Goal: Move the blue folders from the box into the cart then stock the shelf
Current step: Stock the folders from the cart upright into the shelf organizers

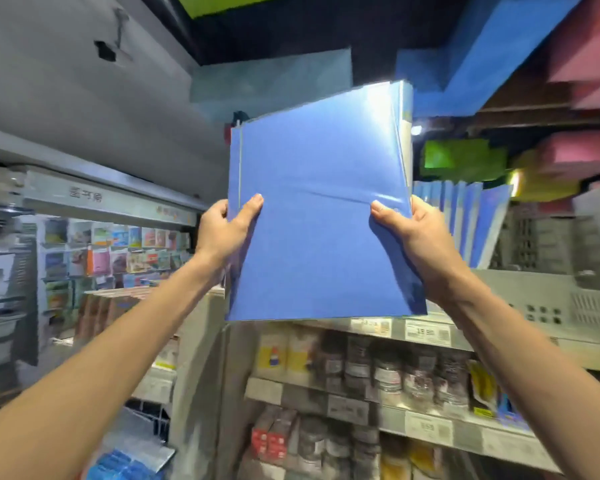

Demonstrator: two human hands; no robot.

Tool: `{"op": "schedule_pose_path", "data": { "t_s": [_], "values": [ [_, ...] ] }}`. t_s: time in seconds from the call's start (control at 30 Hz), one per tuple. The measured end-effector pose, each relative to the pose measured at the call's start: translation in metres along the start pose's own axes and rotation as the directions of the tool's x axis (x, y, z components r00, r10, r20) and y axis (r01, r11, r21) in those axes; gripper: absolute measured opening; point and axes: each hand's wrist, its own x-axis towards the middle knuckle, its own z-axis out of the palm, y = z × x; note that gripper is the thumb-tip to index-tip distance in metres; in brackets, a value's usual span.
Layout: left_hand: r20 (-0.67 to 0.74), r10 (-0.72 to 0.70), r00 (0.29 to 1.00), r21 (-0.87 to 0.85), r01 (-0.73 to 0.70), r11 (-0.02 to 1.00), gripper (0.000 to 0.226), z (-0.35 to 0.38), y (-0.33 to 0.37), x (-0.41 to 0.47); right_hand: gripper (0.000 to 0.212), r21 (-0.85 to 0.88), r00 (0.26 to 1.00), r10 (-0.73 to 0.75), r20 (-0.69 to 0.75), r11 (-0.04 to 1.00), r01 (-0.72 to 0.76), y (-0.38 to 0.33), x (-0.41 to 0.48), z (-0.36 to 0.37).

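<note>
left hand [222,226] grips left edge, thumb on front | right hand [411,226] grips right edge, thumb on front | glossy blue plastic folder stack [321,216] held upright, raised | behind right: upright blue folders [465,220] on grey metal shelf [520,292]

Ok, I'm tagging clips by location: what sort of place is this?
Most likely a stationery shop aisle: price labels on the shelf edges, shelved blue folders upright at right, and racks of cards at left.
</note>
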Motion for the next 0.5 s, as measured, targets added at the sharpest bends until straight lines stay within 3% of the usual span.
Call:
{"op": "schedule_pose_path", "data": {
  "t_s": [0.1,0.2,0.37,0.5],
  "values": [
    [0.136,0.042,0.990,0.078,-0.053,0.996,0.025,0.072,-0.007,-0.010,0.027,-0.108,0.989,-0.092,-0.119,0.991,0.080,-0.009,-0.007,-0.060],
    [0.240,0.040,0.970,0.174,-0.083,0.981,0.057,0.141,-0.008,-0.027,0.029,-0.260,0.957,-0.203,-0.209,0.955,0.146,-0.018,-0.015,-0.114],
    [0.403,0.087,0.911,0.195,-0.179,0.964,0.043,0.231,-0.009,-0.045,0.026,-0.502,0.859,-0.374,-0.349,0.849,0.166,-0.032,-0.023,-0.193],
    [0.490,0.213,0.845,0.295,-0.391,0.872,0.037,0.295,-0.017,-0.056,0.023,-0.643,0.760,-0.515,-0.397,0.747,0.170,-0.036,-0.020,-0.241]
  ]
}}
